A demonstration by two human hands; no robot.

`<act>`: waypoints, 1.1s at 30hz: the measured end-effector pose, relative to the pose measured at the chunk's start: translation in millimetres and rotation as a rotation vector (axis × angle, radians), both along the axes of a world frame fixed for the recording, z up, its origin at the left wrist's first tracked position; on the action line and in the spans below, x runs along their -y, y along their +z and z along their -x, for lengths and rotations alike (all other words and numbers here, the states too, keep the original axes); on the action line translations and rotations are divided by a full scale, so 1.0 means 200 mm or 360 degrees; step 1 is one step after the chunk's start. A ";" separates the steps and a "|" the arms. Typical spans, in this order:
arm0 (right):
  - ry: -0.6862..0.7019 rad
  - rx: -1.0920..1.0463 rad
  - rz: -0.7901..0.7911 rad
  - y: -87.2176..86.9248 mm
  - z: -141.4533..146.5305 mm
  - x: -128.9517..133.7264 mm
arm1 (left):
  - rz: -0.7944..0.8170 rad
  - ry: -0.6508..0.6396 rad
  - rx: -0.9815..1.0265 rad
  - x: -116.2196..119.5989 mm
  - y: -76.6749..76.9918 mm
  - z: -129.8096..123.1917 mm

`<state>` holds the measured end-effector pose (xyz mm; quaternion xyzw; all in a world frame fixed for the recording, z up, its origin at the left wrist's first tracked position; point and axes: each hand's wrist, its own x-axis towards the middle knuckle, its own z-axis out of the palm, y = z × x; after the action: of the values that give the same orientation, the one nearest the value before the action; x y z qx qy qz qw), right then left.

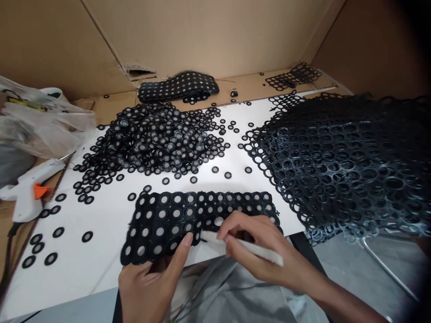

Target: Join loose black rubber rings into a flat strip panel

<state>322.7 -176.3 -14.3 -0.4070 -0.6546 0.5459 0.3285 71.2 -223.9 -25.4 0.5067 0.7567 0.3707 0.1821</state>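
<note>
A black rubbery sheet [164,223] with rows of pale round spots lies at the front of the white board. My left hand [151,287] grips its near edge, thumb on top and the other fingers partly hidden underneath. In my right hand [259,237] is a slim white stick-like tool [254,250], held like a pen. Its tip points left and meets the sheet near my left thumb. Whether the tip presses a ring into the sheet I cannot tell. Beyond the sheet rises a heap of small black rings [155,134] with pale centres.
At right is a tall stack of black perforated ring mesh [336,157]. A white glue gun [30,188] with an orange trigger lies at left, below a clear plastic bag [50,121]. Spotted black sheets [178,87] rest by the cardboard wall [208,36], with mesh scraps [296,76] at back right.
</note>
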 end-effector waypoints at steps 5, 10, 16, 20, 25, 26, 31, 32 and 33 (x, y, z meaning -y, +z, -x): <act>-0.0043 -0.0316 0.0183 -0.02 -0.01 0.00 | 0.0089 -0.0007 -0.0049 0.00 0.03 0.01; -0.0262 -0.0620 0.0465 -0.03 -0.07 -0.01 | 0.0140 -0.0001 -0.0119 0.00 0.03 0.05; -0.0301 -0.0593 0.0465 -0.02 -0.08 -0.01 | 0.0106 0.0130 -0.0091 0.02 0.02 0.03; -0.0187 -0.0349 0.0298 -0.02 -0.06 0.00 | 0.0056 0.0179 0.0112 0.02 0.05 0.00; -0.0033 -0.0189 0.0133 -0.04 -0.04 0.01 | 0.0056 0.0198 0.0128 0.02 0.07 0.00; -0.0077 -0.0270 0.0178 -0.04 -0.04 0.01 | 0.0053 0.0201 0.0096 0.02 0.06 0.00; -0.0201 -0.0479 0.0289 -0.02 -0.08 0.02 | 0.0104 0.0046 -0.0143 0.02 0.01 0.04; -0.0157 -0.0407 0.0268 0.00 -0.09 0.02 | 0.0107 0.0009 -0.0186 0.02 0.00 0.05; -0.0100 -0.0317 0.0229 0.02 -0.11 0.01 | 0.0105 -0.0018 -0.0217 0.02 -0.01 0.05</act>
<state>344.1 -179.1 -11.1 -0.3937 -0.5648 0.6184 0.3788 61.1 -227.0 -27.7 0.5288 0.7763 0.3092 0.1489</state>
